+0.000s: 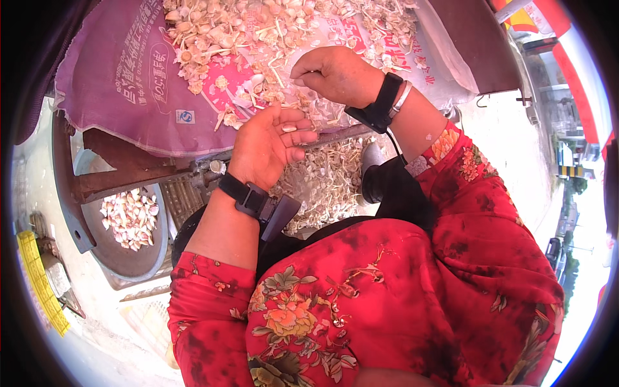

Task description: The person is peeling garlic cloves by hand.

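Observation:
My left hand [272, 142] is palm up at the table's near edge, its fingers loosely curled, with a small garlic clove [289, 128] lying on them. Above and to the right, my right hand [333, 75] is bent palm down over the garlic scraps, thumb and forefinger close together; whether anything is between them is hidden. Garlic skins, stalks and root ends [208, 38] are heaped on printed woven sacks [116, 63] that cover the tabletop. A few pale cloves or skins lie just beyond my left hand.
Below left, a round basin [162, 232] holds many garlic cloves [129, 217], beside the rusty metal table frame [130, 181]. More garlic skins [333, 179] pile up on the ground under the table edge, near a shoe [371, 157]. A hook [480, 101] hangs at the table's right.

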Demonstrator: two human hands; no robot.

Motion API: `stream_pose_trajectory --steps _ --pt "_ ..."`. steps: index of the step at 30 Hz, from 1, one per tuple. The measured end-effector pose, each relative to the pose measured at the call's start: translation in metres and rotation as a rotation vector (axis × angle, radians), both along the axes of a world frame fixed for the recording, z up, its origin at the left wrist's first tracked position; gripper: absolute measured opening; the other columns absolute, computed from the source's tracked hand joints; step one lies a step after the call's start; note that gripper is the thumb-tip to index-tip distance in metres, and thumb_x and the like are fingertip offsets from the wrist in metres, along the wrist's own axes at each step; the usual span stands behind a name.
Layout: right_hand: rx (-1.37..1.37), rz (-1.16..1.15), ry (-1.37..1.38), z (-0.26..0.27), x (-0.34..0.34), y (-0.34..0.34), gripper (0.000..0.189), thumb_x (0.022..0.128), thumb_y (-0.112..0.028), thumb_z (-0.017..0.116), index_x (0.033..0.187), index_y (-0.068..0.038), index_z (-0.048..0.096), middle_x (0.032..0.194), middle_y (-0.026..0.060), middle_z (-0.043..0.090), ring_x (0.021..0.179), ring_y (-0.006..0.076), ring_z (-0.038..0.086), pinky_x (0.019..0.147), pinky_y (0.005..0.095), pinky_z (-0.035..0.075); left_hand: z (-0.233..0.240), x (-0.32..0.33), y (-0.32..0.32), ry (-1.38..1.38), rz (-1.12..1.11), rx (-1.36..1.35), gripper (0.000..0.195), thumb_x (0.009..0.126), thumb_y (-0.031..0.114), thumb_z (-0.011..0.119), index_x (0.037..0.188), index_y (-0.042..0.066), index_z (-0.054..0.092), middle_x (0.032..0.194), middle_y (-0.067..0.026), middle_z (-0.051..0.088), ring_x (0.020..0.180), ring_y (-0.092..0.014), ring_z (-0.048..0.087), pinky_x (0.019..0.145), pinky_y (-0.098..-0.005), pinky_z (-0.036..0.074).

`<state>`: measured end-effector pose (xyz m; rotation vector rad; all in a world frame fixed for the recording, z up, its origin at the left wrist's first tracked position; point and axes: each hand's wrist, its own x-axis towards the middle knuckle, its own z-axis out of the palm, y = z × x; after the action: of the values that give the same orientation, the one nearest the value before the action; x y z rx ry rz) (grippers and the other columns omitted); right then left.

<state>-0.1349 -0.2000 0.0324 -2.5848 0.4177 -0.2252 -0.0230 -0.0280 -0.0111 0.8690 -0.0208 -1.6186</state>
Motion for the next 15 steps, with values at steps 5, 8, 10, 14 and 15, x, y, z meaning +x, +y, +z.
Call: stream_pose_trajectory --steps 5,8,10,14,15 --pt "-0.261 0.04 0.282 -0.032 0.023 -0.019 0.023 0.081 -0.008 0.057 0.103 -0.006 0.066 0.098 0.0157 0.065 0.091 0.0342 0.063 0.081 0.0411 0.051 -0.01 0.012 0.005 0.009 -0.084 -0.09 0.036 0.095 0.036 0.047 0.088 0.003 0.061 0.081 -0.0092 0.063 0.064 -0.016 0.055 0.052 -0.0279 0.041" --pt "-0.289 0.025 0.33 -0.036 0.024 -0.024 0.027 0.081 -0.008 0.055 0.107 -0.005 0.062 0.099 0.0167 0.064 0.092 0.0355 0.063 0.081 0.0418 0.05 -0.014 0.012 0.006 -0.018 -0.062 -0.088 0.036 0.095 0.036 0.048 0.088 0.004 0.061 0.078 -0.0077 0.061 0.062 -0.015 0.053 0.052 -0.0277 0.04" --pt "-0.285 -0.039 0.337 -0.031 0.021 -0.024 0.029 0.081 -0.007 0.054 0.108 -0.003 0.061 0.098 0.019 0.064 0.093 0.0366 0.063 0.081 0.0423 0.05 -0.013 0.01 0.006 -0.041 -0.03 -0.036 0.035 0.095 0.036 0.048 0.089 0.004 0.06 0.079 -0.0077 0.062 0.063 -0.015 0.054 0.052 -0.0273 0.04" --pt "-0.089 -0.183 0.201 -0.014 0.012 -0.019 0.032 0.08 -0.002 0.051 0.111 0.001 0.059 0.096 0.022 0.065 0.095 0.0369 0.064 0.081 0.0413 0.051 -0.008 0.009 0.007 -0.057 -0.039 -0.004 0.035 0.095 0.036 0.046 0.095 0.004 0.06 0.083 -0.0083 0.063 0.066 -0.016 0.057 0.054 -0.0276 0.042" --pt "0.007 -0.259 0.21 -0.01 0.01 -0.014 0.033 0.079 -0.002 0.051 0.111 0.001 0.059 0.095 0.0216 0.065 0.094 0.0362 0.064 0.081 0.0404 0.051 -0.006 0.009 0.007 -0.04 -0.033 -0.007 0.035 0.096 0.036 0.045 0.097 0.004 0.06 0.084 -0.0087 0.064 0.067 -0.017 0.058 0.055 -0.0279 0.042"
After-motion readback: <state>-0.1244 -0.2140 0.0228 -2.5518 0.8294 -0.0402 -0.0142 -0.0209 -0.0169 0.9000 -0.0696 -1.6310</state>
